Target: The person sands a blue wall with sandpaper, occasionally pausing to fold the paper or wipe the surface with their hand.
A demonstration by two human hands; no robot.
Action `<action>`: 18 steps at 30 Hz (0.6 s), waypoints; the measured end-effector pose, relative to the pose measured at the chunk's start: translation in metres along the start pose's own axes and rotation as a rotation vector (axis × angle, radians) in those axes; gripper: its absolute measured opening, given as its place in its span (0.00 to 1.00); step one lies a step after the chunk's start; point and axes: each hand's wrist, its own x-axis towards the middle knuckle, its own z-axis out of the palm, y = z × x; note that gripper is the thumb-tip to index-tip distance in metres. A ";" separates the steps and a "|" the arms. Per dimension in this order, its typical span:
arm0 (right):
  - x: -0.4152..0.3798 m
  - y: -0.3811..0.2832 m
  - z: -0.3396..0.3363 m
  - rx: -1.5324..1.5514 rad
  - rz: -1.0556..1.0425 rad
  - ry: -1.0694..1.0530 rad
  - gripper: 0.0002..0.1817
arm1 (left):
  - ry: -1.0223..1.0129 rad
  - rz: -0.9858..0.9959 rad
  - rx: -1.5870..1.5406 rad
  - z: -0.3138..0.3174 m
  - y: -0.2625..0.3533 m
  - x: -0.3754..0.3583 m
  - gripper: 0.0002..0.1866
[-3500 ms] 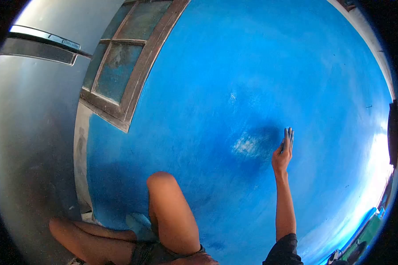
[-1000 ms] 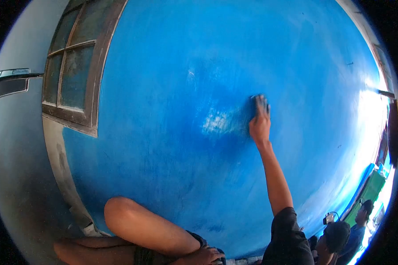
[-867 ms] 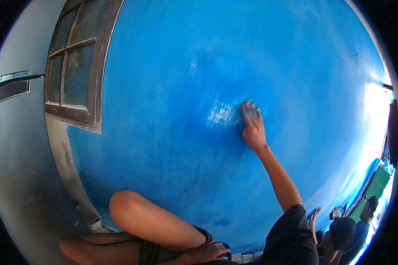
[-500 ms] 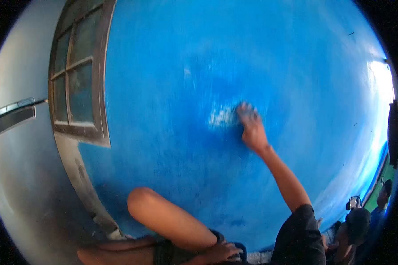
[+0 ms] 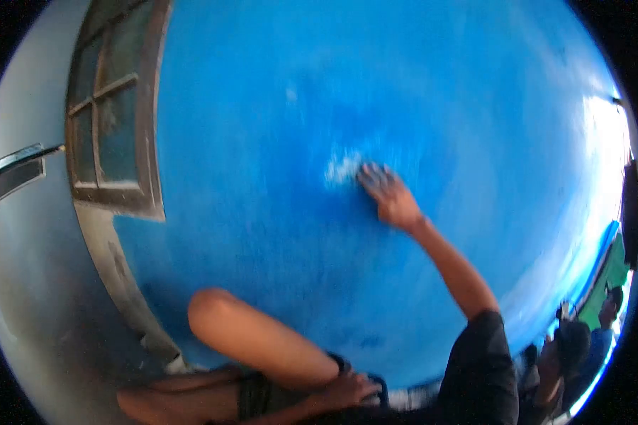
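My right hand [image 5: 392, 198] is pressed to the blue wall [image 5: 262, 255], just right of a patch of whitish worn paint [image 5: 343, 168]. Its fingers lie over something dark and small, mostly hidden beneath them. Down at the bottom centre, my left hand [image 5: 353, 389] rests by my thigh near the dark shorts, its fingers a little apart and no object visible in it. A fainter pale spot [image 5: 291, 93] shows higher on the wall.
A wooden-framed window [image 5: 147, 142] stands at the left, beside a grey wall [image 5: 28, 255]. My bent knee [image 5: 216, 312] is close to the blue wall. Other people [image 5: 571, 347] are at the lower right, near a green surface [image 5: 612, 265].
The view has shifted slightly. My right hand has slid a little left over the wall, closer to the whitish patch, and its fingers look flatter. My left hand stays low by my thigh.
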 end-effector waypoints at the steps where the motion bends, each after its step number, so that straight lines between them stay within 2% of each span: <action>1: 0.007 0.008 -0.005 0.010 -0.027 -0.014 0.44 | -0.046 0.008 -0.044 0.014 0.006 -0.004 0.31; 3: 0.026 0.025 -0.023 -0.005 0.093 0.064 0.43 | 0.110 0.096 -0.218 0.015 -0.010 0.003 0.31; 7: 0.047 0.020 -0.018 -0.103 0.325 0.235 0.40 | 0.150 0.117 -0.252 0.033 -0.016 0.010 0.28; 8: 0.046 0.015 -0.013 -0.104 0.327 0.245 0.40 | 0.148 0.114 -0.243 0.039 -0.021 0.011 0.28; 10: 0.041 0.000 -0.006 -0.050 -0.065 0.054 0.40 | 0.202 0.111 -0.156 0.041 -0.016 0.009 0.28; 11: 0.037 -0.004 -0.006 0.003 -0.134 -0.011 0.41 | 0.205 0.109 -0.158 0.041 -0.012 0.009 0.28; 13: 0.044 0.012 -0.010 -0.015 -0.163 0.014 0.41 | 0.164 0.114 -0.186 0.034 -0.012 0.010 0.28; 15: 0.061 0.030 -0.018 -0.027 -0.199 0.041 0.41 | 0.209 0.119 -0.185 0.031 -0.015 0.014 0.28; 17: 0.072 0.034 -0.026 -0.089 0.087 0.090 0.41 | 0.243 0.120 -0.210 0.046 -0.014 0.017 0.27; 18: 0.069 0.028 -0.017 -0.082 0.085 0.085 0.41 | 0.236 0.128 -0.230 0.051 -0.017 0.021 0.27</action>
